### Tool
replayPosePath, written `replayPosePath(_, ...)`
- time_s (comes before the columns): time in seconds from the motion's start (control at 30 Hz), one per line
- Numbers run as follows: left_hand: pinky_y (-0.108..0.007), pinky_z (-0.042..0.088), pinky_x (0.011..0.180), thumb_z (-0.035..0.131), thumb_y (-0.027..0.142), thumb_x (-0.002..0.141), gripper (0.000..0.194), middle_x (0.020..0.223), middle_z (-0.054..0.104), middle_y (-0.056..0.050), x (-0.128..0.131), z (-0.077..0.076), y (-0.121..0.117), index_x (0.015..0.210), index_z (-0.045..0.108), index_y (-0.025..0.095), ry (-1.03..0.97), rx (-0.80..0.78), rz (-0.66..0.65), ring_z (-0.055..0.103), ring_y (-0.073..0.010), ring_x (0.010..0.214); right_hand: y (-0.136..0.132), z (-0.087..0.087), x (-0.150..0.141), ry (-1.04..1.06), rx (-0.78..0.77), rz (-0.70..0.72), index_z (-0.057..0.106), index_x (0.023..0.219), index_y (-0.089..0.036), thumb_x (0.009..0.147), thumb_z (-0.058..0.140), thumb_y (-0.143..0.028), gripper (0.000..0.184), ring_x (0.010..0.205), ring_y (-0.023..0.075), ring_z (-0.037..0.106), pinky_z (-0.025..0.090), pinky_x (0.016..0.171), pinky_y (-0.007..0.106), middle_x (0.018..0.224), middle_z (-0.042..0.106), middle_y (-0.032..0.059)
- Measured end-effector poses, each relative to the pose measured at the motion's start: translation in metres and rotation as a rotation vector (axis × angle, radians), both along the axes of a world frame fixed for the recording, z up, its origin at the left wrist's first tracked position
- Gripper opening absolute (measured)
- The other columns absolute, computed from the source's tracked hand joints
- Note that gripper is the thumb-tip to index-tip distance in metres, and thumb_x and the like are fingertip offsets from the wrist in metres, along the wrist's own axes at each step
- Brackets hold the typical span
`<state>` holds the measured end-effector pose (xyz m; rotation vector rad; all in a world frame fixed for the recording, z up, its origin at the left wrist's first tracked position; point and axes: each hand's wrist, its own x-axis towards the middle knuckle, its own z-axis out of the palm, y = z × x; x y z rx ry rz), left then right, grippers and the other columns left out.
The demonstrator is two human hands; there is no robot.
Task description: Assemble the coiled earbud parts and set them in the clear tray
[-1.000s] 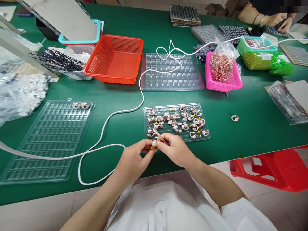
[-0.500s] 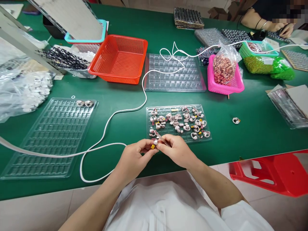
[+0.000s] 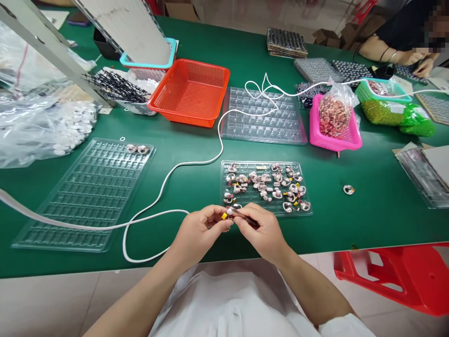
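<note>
The right hand [image 3: 266,230] could pass rightward over green surface [image 3: 382,220], skirting one small ring-like part [image 3: 348,189] — but leftward the looping white cable [image 3: 191,163] lies across the way, and beyond the filled tray [image 3: 250,196] orange basket [image 3: 191,93] and pink basket [image 3: 333,143] rise as barriers.

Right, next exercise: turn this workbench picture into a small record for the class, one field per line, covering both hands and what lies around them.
Left hand: the left hand pinches a small part with a yellow tab
Right hand: the right hand grips a thin tool beside that part
Ahead: clear tray scattered with similar pieces
Left side: long tray with two pieces at its far end
Behind: orange basket; pink basket holding a bag of copper-coloured rings
Right side: single piece lying on the green table
</note>
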<state>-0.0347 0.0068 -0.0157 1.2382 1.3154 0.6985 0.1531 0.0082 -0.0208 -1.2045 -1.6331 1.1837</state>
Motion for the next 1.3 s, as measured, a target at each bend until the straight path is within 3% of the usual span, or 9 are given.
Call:
replayPosePath(0.17, -0.033, 0.061, 0.075, 0.070, 0.033, 0.083, 0.020, 0.086, 0.077, -0.005, 0.001, 0.005, 0.001, 0.096, 0.071, 0.019, -0.085, -0.051, 0.039, 0.073, -0.0218, 0.080, -0.003, -0.007, 0.007, -0.056, 0.235, 0.050, 0.072, 0.108, -0.022, 0.092, 0.059, -0.015, 0.022, 0.063, 0.0124, 0.056, 0.046, 0.055, 0.025, 0.088, 0.066, 0.0051)
replayPosePath(0.33, -0.032, 0.061, 0.074, 0.072, 0.031, 0.080, 0.018, 0.084, 0.076, -0.003, 0.003, 0.007, 0.000, 0.093, 0.072, 0.019, -0.134, -0.065, 0.052, 0.072, -0.0206, 0.078, 0.002, -0.005, 0.012, -0.115, 0.322, 0.138, 0.070, 0.106, -0.023, 0.092, 0.059, -0.014, 0.020, 0.075, 0.0152, 0.063, 0.051, 0.059, 0.025, 0.093, 0.067, 0.0071)
replayPosePath(0.6, -0.027, 0.059, 0.072, 0.072, 0.027, 0.081, 0.011, 0.084, 0.076, -0.001, 0.002, 0.010, -0.006, 0.091, 0.073, 0.022, -0.068, 0.027, 0.019, 0.072, -0.0184, 0.077, 0.006, 0.006, 0.015, 0.023, 0.102, 0.195, 0.070, 0.101, -0.023, 0.091, 0.062, -0.016, 0.014, 0.074, 0.0145, 0.058, 0.047, 0.058, 0.024, 0.090, 0.064, 0.0048)
replayPosePath(0.83, -0.024, 0.059, 0.072, 0.069, 0.024, 0.083, 0.010, 0.087, 0.079, -0.003, 0.005, 0.015, -0.007, 0.091, 0.074, 0.020, 0.026, 0.152, 0.028, 0.074, -0.0180, 0.077, 0.005, 0.009, 0.010, 0.053, -0.030, 0.112, 0.067, 0.093, -0.021, 0.090, 0.062, -0.020, 0.006, 0.062, 0.0114, 0.050, 0.041, 0.053, 0.024, 0.086, 0.060, 0.0023)
replayPosePath(1.17, -0.024, 0.060, 0.071, 0.065, 0.022, 0.086, 0.013, 0.087, 0.080, -0.002, 0.004, 0.015, -0.008, 0.094, 0.075, 0.021, 0.173, 0.278, -0.017, 0.074, -0.0171, 0.073, 0.009, 0.011, 0.011, 0.074, -0.124, 0.126, 0.064, 0.088, -0.021, 0.088, 0.062, -0.022, 0.003, 0.061, 0.0108, 0.045, 0.037, 0.053, 0.024, 0.081, 0.056, 0.0002)
replayPosePath(1.3, -0.022, 0.060, 0.071, 0.064, 0.020, 0.085, 0.014, 0.088, 0.081, -0.002, 0.005, 0.016, -0.008, 0.094, 0.074, 0.019, 0.220, 0.337, -0.024, 0.075, -0.0164, 0.072, 0.010, 0.012, 0.008, 0.045, -0.086, 0.102, 0.064, 0.086, -0.020, 0.087, 0.061, -0.019, 0.004, 0.061, 0.0107, 0.046, 0.038, 0.054, 0.024, 0.080, 0.055, -0.0007)
